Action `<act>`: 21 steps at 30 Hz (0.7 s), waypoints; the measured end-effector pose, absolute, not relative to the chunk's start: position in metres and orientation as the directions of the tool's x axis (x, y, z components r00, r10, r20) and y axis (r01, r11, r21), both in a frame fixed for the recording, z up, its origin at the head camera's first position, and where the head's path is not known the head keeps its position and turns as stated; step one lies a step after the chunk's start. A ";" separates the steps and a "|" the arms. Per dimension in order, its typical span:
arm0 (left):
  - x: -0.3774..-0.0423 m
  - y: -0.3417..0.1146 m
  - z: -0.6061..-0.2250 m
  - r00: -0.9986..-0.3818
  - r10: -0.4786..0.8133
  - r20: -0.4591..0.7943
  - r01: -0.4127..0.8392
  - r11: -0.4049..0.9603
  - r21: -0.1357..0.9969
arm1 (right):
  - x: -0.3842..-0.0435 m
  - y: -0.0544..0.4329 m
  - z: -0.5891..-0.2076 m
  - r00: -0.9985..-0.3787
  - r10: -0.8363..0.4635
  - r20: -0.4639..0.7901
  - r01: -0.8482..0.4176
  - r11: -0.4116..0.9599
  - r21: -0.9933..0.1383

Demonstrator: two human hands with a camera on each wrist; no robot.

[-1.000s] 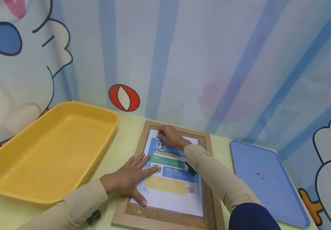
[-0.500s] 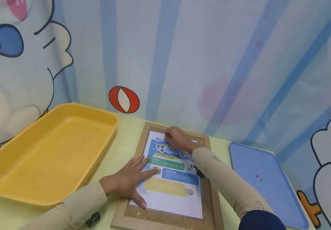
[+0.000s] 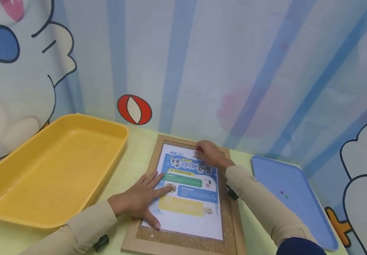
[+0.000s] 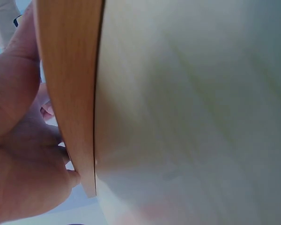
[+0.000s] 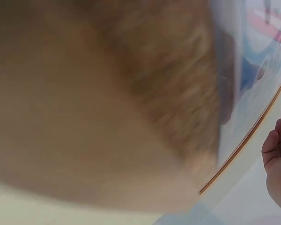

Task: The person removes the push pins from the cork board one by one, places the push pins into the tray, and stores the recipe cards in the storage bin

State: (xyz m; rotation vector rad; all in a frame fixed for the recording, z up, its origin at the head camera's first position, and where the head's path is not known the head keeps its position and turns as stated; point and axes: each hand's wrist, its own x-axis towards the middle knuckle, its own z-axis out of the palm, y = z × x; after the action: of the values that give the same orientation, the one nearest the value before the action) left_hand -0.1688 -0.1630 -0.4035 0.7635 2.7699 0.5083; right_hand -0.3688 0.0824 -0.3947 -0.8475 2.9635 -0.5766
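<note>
A printed poster point(image 3: 183, 226) with blue, green and yellow blocks lies on a cork board point(image 3: 170, 238) in a wooden frame point(image 3: 148, 247). My left hand point(image 3: 140, 196) rests with spread fingers on the poster's left side and the frame; the left wrist view shows its palm point(image 4: 23, 140) beside the frame edge. With curled fingers, my right hand point(image 3: 210, 153) touches the poster's top edge, right of centre. Nothing shows between its fingers, though the fingertips are partly hidden. The right wrist view is blurred, with curled fingers point(image 5: 278, 140) at its right edge.
At left stands a large yellow tray point(image 3: 121, 141). A blue tray point(image 3: 298, 212) lies at right, bearing a small pink piece point(image 3: 282, 192) and a small green piece point(image 3: 287, 196). A small white speck point(image 3: 152, 235) shows on the lower cork. Behind hangs a cartoon-printed backdrop point(image 3: 202, 71).
My right hand has slid rightward along the poster's top from near its left corner, uncovering the heading. My left hand has stayed in place on the poster.
</note>
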 end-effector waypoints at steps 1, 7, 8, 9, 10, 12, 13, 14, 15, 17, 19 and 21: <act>-0.169 -0.163 -0.404 -0.840 0.529 -0.118 0.453 0.805 0.383 | -0.369 0.086 -0.394 -0.857 -0.506 0.093 -0.504 0.789 -0.351; -0.170 -0.164 -0.406 -0.844 0.523 -0.119 0.447 0.809 0.382 | -0.370 0.108 -0.395 -0.878 -0.472 0.083 -0.468 0.806 -0.362; -0.170 -0.164 -0.406 -0.844 0.523 -0.121 0.446 0.809 0.383 | -0.370 0.112 -0.395 -0.881 -0.466 0.085 -0.463 0.809 -0.361; -0.171 -0.164 -0.406 -0.844 0.522 -0.124 0.445 0.810 0.383 | -0.370 0.117 -0.396 -0.884 -0.460 0.087 -0.458 0.812 -0.361; -0.171 -0.164 -0.406 -0.844 0.522 -0.126 0.443 0.810 0.384 | -0.369 0.121 -0.396 -0.885 -0.457 0.092 -0.458 0.814 -0.357; -0.171 -0.163 -0.406 -0.843 0.522 -0.131 0.442 0.810 0.385 | -0.370 0.130 -0.397 -0.883 -0.457 0.110 -0.465 0.815 -0.347; -0.171 -0.163 -0.405 -0.843 0.522 -0.132 0.442 0.810 0.385 | -0.369 0.135 -0.397 -0.882 -0.455 0.120 -0.467 0.814 -0.345; -0.171 -0.163 -0.405 -0.842 0.523 -0.133 0.442 0.810 0.386 | -0.369 0.141 -0.398 -0.881 -0.455 0.128 -0.470 0.814 -0.341; -0.171 -0.162 -0.404 -0.842 0.522 -0.136 0.440 0.810 0.389 | -0.369 0.146 -0.398 -0.880 -0.455 0.136 -0.473 0.813 -0.341; -0.171 -0.162 -0.403 -0.841 0.523 -0.138 0.438 0.809 0.391 | -0.369 0.157 -0.399 -0.879 -0.452 0.152 -0.476 0.810 -0.343; -0.171 -0.161 -0.403 -0.842 0.522 -0.141 0.435 0.809 0.395 | -0.368 0.169 -0.400 -0.875 -0.453 0.174 -0.485 0.805 -0.341; -0.171 -0.161 -0.403 -0.842 0.521 -0.142 0.435 0.810 0.394 | -0.367 0.181 -0.400 -0.870 -0.452 0.198 -0.494 0.800 -0.341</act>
State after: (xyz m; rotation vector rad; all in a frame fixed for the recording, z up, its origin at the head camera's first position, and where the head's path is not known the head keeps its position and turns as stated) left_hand -0.1711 -0.1606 -0.4028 0.7394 2.7524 0.5138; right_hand -0.3675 0.1811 -0.4004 -0.8122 3.0813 -0.6311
